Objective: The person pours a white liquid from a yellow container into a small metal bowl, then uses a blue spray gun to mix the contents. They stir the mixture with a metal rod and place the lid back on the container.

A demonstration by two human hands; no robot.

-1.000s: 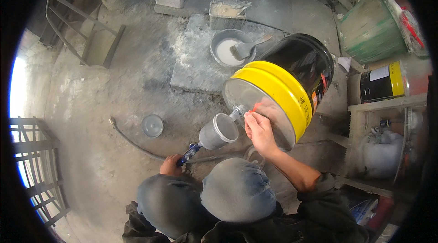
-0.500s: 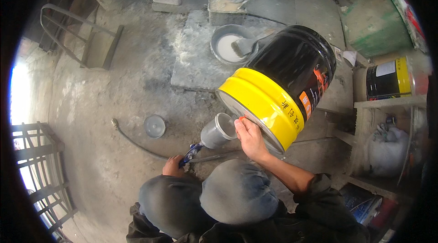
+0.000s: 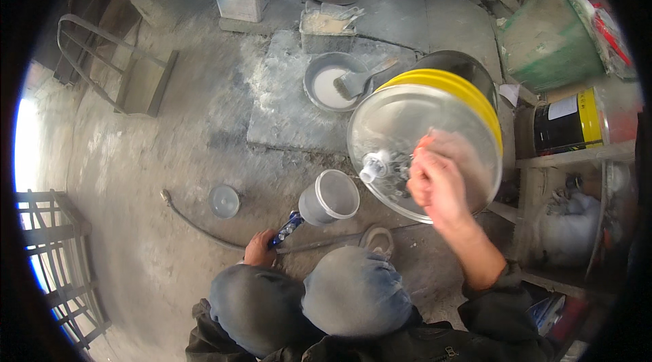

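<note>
My left hand is closed round a blue and silver spray gun. On top of the gun sits a grey cup, its round mouth tilted up and its inside pale. To the right of the cup, a big yellow and black drum leans with its metal top turned toward me. A whitish plastic spout sticks out near the top's edge, a little apart from the cup. My right hand, slightly blurred, is closed on a handle at the middle of the top, where an orange bit shows.
A round grey lid and a hose lie on the floor. Beyond are a basin of white liquid with a brush and a grubby tub. Wooden shelving stands at right, a slatted frame at left.
The drum has swung from lying tilted to more upright, its top and spout now facing me. My right hand has moved right with it. The cup's mouth has turned upward; my left hand stays put.
</note>
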